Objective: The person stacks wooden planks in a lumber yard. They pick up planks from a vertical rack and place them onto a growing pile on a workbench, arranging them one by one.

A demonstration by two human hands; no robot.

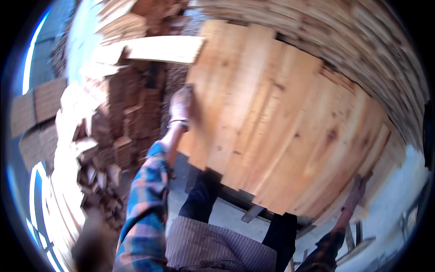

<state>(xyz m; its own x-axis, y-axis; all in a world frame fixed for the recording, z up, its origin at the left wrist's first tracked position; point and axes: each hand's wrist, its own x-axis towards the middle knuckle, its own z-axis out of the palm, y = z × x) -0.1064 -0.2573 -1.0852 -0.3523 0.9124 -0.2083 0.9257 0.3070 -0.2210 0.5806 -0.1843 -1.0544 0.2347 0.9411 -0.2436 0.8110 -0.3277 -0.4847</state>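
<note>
Wooden boards [272, 122] lie side by side in front of me, their ends uneven and several of them marked with dark knots. At the left edge of this row is my left hand [181, 105], blurred, its fingers hard to make out against the wood. My right hand [355, 194] is at the near right, beside the outermost board [374, 152]. Its fingers point away from me along that board's edge; blur hides whether they grip it.
Long stacked boards [344, 31] rise along the far and right side. On the left stands a pile of wood blocks [136, 118], with a pale plank [163, 48] sticking out toward the boards. Cardboard-brown boxes [50, 99] are at the far left. A dark support [251, 213] shows beneath the boards.
</note>
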